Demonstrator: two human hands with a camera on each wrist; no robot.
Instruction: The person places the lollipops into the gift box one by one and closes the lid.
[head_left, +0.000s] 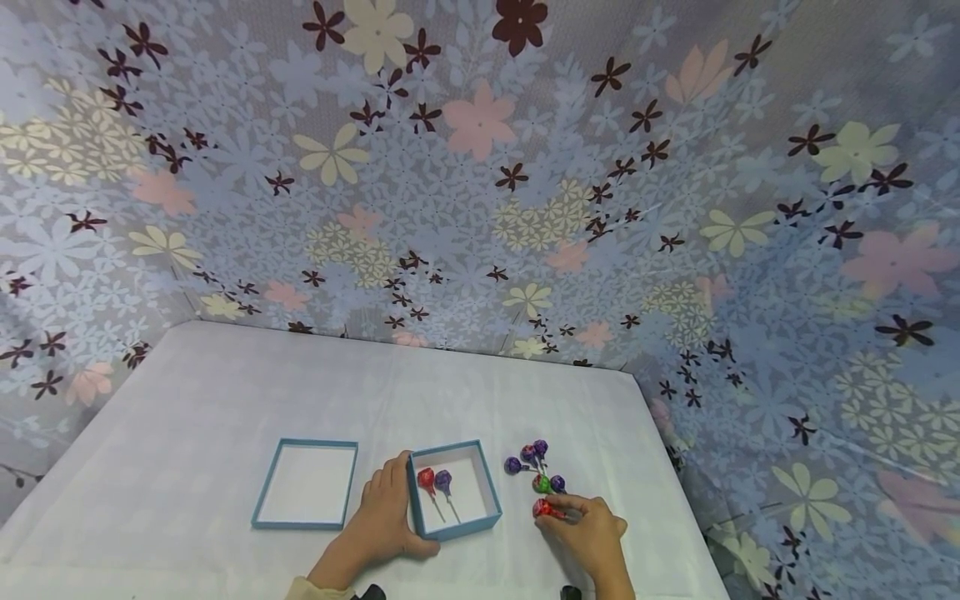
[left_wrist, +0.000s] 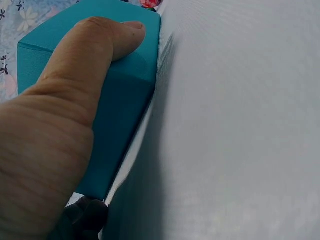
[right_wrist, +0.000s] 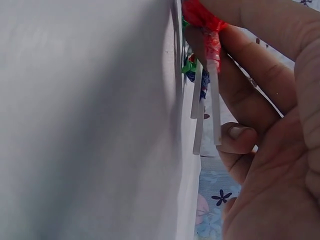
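My left hand (head_left: 384,515) grips the near left corner of a blue open box (head_left: 470,473) with a white inside. In the left wrist view its thumb (left_wrist: 95,45) lies bent across the box's teal outer wall (left_wrist: 132,75). Side by side in the box lie a red lollipop (head_left: 427,477) and a purple lollipop (head_left: 443,480), sticks toward me. To the right of the box, my right hand (head_left: 592,533) pinches another red lollipop (head_left: 541,507) between thumb and fingers. In the right wrist view, that lollipop's white stick (right_wrist: 215,107) points down past the palm.
Just beyond the right hand lie a green lollipop (head_left: 541,483) and several purple-wrapped lollipops (head_left: 512,466). A shallow blue-rimmed lid (head_left: 268,486) with a white inside rests left of the box. White cloth (head_left: 225,400) covers the table, with flowered fabric (head_left: 450,208) hanging behind.
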